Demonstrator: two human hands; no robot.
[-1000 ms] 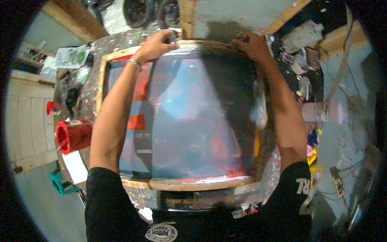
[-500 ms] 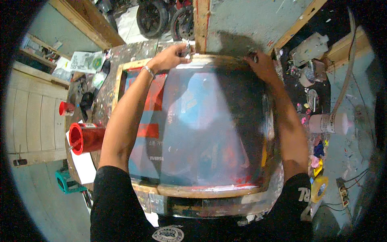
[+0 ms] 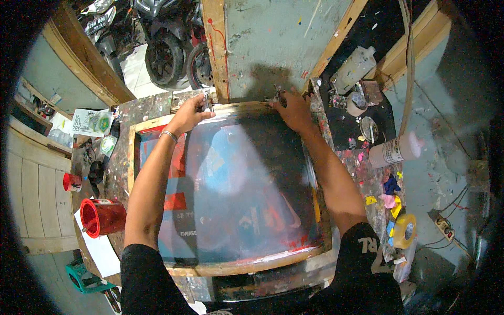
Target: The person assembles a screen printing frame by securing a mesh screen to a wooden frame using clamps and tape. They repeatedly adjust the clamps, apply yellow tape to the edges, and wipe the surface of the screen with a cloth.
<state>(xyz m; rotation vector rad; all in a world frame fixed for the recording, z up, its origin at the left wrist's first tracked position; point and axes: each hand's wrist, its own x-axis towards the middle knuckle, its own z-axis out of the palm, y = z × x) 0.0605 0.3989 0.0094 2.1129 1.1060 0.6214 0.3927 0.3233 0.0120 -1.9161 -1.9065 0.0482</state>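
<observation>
A wood-framed printing screen (image 3: 226, 231) with blue-grey mesh and red patches lies on the paint-stained table between my forearms. At its far edge, my left hand (image 3: 190, 114) has its fingers curled around a small metal clamp (image 3: 207, 97), with the thumb along the frame's rim. Farther right on the same edge, my right hand (image 3: 292, 111) has bent fingers at a second metal clamp (image 3: 279, 92), partly in shadow. The finer parts of both clamps are hidden by my fingers.
Left of the screen stand a red paint tub (image 3: 105, 216) and a smaller red cup (image 3: 72, 182). At the right are a white bottle (image 3: 395, 150), a yellow tape roll (image 3: 404, 231) and a power strip (image 3: 442, 227). Motorcycles (image 3: 164, 58) stand beyond the far doorway.
The view has swung, so the screen and table appear farther left and lower. Both hands stay at the far edge by the clamps.
</observation>
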